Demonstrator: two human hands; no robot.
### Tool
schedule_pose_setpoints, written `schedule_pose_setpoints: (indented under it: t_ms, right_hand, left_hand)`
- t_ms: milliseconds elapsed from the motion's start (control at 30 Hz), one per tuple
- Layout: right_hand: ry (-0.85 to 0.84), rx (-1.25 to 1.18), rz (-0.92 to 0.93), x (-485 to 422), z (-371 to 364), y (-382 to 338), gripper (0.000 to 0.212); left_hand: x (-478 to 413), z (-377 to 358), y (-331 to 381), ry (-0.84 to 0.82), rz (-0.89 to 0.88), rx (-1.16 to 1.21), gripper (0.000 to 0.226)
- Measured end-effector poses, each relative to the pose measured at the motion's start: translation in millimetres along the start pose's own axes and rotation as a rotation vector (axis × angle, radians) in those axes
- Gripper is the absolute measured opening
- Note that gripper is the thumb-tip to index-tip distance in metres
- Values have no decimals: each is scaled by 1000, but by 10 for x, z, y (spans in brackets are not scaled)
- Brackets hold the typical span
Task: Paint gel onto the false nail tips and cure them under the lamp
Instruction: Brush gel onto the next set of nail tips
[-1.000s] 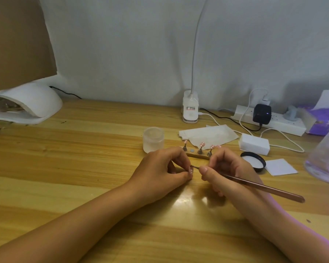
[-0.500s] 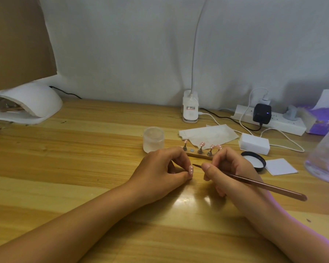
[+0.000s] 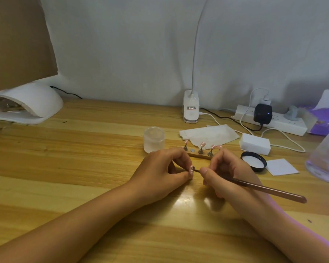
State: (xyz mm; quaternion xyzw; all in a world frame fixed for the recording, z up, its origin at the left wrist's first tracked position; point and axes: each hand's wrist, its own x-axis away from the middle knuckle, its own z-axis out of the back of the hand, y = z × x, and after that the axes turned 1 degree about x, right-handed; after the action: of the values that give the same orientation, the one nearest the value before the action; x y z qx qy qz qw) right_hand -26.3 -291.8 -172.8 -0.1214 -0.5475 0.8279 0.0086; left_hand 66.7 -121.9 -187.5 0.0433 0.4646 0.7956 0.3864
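While the left hand (image 3: 160, 168) pinches a small pink false nail tip (image 3: 191, 169) with white dots between thumb and curled fingers, the right hand (image 3: 230, 171) holds a slender copper-coloured metal brush (image 3: 264, 188) like a pen. Its fingers are clamped round the front of the shaft, and the dark point meets the edge of the nail tip. Both hands rest near the middle of the pale wooden surface (image 3: 84, 158). Just behind them lies a narrow wooden strip stand (image 3: 199, 155) with small metal pegs, each topped by a pink nail tip; its right end is hidden by the right hand. A squat frosted plastic jar (image 3: 153, 139) stands uncapped just left of the stand, and a round black lid (image 3: 254, 161) with a white inside lies just right of the right hand. Behind the stand lies a crumpled white tissue (image 3: 209, 135). The white domed curing lamp (image 3: 36, 103) sits at the far left rear, well apart from the hands; what is under its arch is indistinct. A white power strip (image 3: 277, 124) lies along the wall at the right rear.
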Motion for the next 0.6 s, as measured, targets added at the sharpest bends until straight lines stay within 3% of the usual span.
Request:
schedule_pose_setpoints:
  t_ms: [133,300,600]
  right_hand:
    - [-52,-37,14,21,-5,3,16]
    - [70,-79,-6,-20,25,17,18]
    - [2,144,52,-18,0,55,17]
  left_hand:
    - [0,4,-4,-3,-7,-5,10]
    - [1,2,5,6,-13,-15,10]
    - [-3,0,6,14,-39,-52,10]
